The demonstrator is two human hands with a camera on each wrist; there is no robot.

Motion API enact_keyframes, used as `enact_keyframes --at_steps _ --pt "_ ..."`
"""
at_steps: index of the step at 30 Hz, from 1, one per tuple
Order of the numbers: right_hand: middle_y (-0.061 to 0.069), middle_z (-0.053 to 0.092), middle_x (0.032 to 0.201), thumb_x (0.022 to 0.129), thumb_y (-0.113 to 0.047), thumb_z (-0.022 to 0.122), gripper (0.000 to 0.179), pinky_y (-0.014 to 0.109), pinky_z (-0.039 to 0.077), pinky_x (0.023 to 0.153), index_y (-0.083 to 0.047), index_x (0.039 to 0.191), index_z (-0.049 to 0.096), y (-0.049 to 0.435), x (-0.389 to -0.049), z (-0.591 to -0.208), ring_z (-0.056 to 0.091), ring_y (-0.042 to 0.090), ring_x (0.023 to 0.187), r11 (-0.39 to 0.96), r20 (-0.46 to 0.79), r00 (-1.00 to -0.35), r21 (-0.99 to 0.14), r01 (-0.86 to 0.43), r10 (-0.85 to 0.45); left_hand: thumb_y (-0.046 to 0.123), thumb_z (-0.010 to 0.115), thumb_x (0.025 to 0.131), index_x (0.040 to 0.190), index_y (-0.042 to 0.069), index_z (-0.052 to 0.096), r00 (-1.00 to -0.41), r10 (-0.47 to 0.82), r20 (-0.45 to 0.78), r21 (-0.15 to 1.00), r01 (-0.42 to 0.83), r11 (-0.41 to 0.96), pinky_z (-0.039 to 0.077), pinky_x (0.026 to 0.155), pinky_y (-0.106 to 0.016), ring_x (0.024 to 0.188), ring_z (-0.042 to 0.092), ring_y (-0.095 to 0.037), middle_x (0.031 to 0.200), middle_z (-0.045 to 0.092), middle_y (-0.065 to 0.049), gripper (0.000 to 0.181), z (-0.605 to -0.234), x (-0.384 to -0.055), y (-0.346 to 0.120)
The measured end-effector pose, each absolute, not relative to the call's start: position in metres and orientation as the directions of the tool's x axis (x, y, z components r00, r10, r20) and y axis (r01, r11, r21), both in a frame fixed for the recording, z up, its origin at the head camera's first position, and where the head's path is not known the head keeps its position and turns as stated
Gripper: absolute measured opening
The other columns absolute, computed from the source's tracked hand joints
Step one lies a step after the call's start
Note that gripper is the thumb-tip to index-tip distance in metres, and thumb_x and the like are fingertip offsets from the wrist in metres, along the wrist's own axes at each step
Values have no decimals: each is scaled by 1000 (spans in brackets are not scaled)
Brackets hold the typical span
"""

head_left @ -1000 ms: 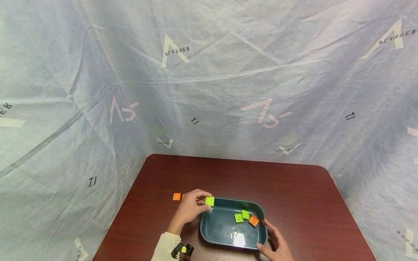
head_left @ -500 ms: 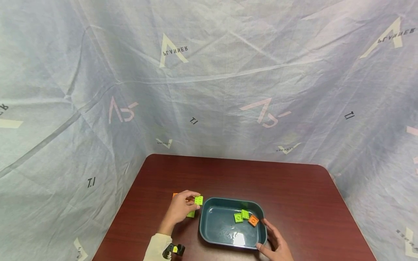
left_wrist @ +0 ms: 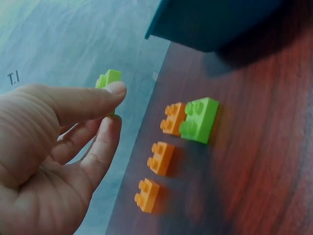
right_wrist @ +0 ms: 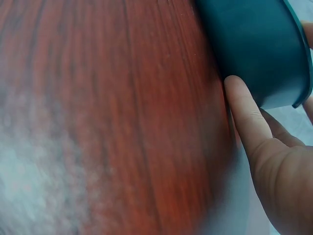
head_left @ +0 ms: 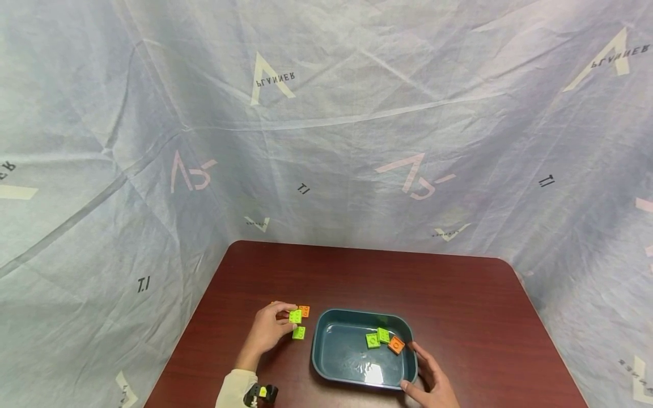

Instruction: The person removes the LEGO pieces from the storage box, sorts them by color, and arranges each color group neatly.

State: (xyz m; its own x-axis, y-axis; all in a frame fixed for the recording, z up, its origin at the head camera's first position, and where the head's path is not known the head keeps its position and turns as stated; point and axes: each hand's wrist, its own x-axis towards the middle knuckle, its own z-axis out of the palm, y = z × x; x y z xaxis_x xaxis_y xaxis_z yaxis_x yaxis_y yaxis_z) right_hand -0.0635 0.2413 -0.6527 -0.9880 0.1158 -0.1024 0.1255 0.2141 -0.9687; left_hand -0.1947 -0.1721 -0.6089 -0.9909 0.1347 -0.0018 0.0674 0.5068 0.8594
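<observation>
My left hand (head_left: 266, 328) pinches a lime-green toy building brick (head_left: 295, 316) between thumb and fingers, left of the dark teal tray (head_left: 336, 357). In the left wrist view only the end of that brick shows past the thumb. On the table close by lies another green brick (left_wrist: 201, 120), with an orange brick (left_wrist: 173, 118) right beside it. Two more orange bricks, one nearer (left_wrist: 160, 157) and one at the end (left_wrist: 147, 195), follow in a row; in the head view the hand partly hides this row. My right hand (head_left: 432, 381) grips the tray's right end, thumb at the front corner.
Inside the tray are two green bricks, one flat (head_left: 373, 340) and one leaning against it (head_left: 383, 335), plus an orange brick (head_left: 396, 344). The dark red wooden table (head_left: 459, 306) has rounded far corners. Grey printed cloth (head_left: 347, 141) hangs behind and at both sides.
My left hand has moved left with the green brick, from over the tray's left rim to above the loose bricks, uncovering a green and an orange one. The right hand stays put.
</observation>
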Motion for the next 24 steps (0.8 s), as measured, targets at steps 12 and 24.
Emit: enact_keyframes --at_steps 12,24 --pt "24 57 152 79 -9 91 89 11 47 97 -14 157 49 241 -62 -652 60 -7 118 224 -87 -990 -968 111 113 2 84 87 125 12 77 -996 89 -9 819 44 573 64 81 -34 103 73 -23 123 71 -10 39 -622 -192 -178" --pt "30 54 152 81 -5 89 89 11 48 97 -9 159 46 242 -62 -652 64 0 121 182 -38 -996 -982 51 76 -3 81 88 124 11 77 -997 66 -44 785 6 619 65 80 -37 106 74 -27 128 70 -15 39 -633 -187 -185"
